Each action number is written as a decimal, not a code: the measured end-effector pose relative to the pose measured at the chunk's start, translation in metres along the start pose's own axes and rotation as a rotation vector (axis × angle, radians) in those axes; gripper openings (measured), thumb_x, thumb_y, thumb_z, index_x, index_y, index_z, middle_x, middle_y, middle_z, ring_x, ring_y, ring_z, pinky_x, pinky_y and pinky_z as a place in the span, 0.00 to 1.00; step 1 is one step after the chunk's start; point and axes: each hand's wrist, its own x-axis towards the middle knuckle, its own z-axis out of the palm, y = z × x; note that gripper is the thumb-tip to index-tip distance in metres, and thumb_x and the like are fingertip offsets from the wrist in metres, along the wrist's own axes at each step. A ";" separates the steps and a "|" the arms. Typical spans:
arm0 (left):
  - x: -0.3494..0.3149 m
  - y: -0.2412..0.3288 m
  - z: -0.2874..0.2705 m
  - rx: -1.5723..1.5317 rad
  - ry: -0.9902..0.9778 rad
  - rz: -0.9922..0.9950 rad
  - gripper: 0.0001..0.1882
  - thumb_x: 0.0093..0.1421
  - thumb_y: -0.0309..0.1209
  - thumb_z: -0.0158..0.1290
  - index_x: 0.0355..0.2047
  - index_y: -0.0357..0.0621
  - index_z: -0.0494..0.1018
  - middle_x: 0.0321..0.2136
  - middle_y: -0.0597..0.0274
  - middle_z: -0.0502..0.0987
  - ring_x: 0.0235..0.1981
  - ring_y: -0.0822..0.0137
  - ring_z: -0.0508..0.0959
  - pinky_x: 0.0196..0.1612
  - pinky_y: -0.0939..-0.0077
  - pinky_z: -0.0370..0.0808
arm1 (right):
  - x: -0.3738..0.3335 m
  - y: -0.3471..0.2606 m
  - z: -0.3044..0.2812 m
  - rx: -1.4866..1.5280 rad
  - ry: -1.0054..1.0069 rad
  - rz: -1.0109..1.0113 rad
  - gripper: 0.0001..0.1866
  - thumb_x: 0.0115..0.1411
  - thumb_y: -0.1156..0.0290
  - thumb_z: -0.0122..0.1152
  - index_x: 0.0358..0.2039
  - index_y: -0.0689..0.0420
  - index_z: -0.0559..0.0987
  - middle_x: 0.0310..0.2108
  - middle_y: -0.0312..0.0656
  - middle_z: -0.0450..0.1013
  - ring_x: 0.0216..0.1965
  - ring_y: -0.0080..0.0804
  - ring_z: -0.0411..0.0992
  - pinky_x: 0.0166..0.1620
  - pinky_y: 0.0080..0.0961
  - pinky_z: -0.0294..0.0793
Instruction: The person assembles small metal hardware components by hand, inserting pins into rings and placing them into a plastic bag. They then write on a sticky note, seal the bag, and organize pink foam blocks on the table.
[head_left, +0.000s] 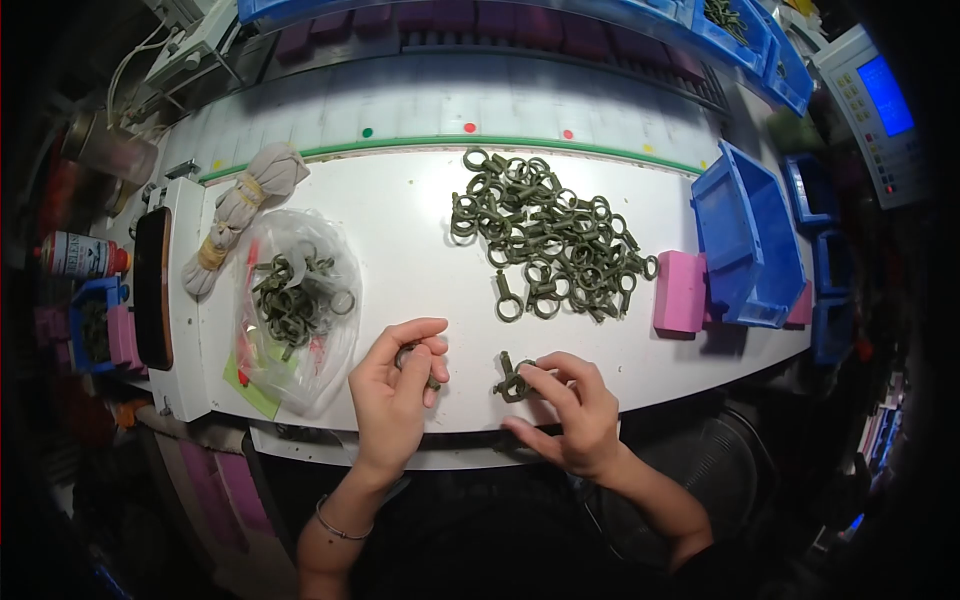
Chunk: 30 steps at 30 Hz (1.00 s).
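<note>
My left hand [395, 385] is curled closed around a dark green ring-shaped part, of which only bits show between the fingers. To its right, my right hand [575, 410] has its thumb apart from its fingers. Its fingertips touch a pair of dark green ring parts [512, 386] near the table's front edge. Each part looks like a ring with a short stem. Beyond my hands spreads a large pile of the same green ring parts [570, 235]. Left of my left hand, a clear plastic bag [335, 350] holds more of these rings.
A pink block [680, 292] props up a tilted blue bin [742, 240] at the right. A banded grey cloth bundle [240, 210] and a dark phone-like slab [153, 288] are on the left. A green strip [420, 146] crosses the white table's back. A device with a blue screen [886, 95] stands far right.
</note>
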 end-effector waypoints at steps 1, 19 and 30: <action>0.000 0.000 0.001 0.001 0.000 0.002 0.11 0.62 0.20 0.43 0.43 0.30 0.70 0.30 0.63 0.72 0.22 0.81 0.67 0.19 0.91 0.60 | 0.002 -0.003 0.002 0.001 -0.015 0.010 0.23 0.43 0.71 0.70 0.43 0.58 0.76 0.40 0.41 0.69 0.27 0.32 0.68 0.27 0.23 0.71; 0.015 -0.010 0.022 0.322 -0.081 0.176 0.10 0.59 0.21 0.50 0.42 0.33 0.72 0.26 0.68 0.69 0.20 0.83 0.65 0.21 0.90 0.61 | -0.001 0.010 0.012 -0.048 0.081 -0.046 0.19 0.48 0.75 0.65 0.43 0.61 0.76 0.36 0.43 0.70 0.25 0.33 0.68 0.27 0.24 0.71; 0.034 -0.016 0.039 0.930 -0.082 0.596 0.09 0.52 0.24 0.59 0.32 0.37 0.71 0.27 0.59 0.66 0.21 0.67 0.69 0.25 0.73 0.69 | 0.003 0.015 0.019 -0.317 0.084 -0.168 0.19 0.46 0.77 0.65 0.42 0.61 0.77 0.34 0.43 0.69 0.25 0.33 0.70 0.25 0.25 0.71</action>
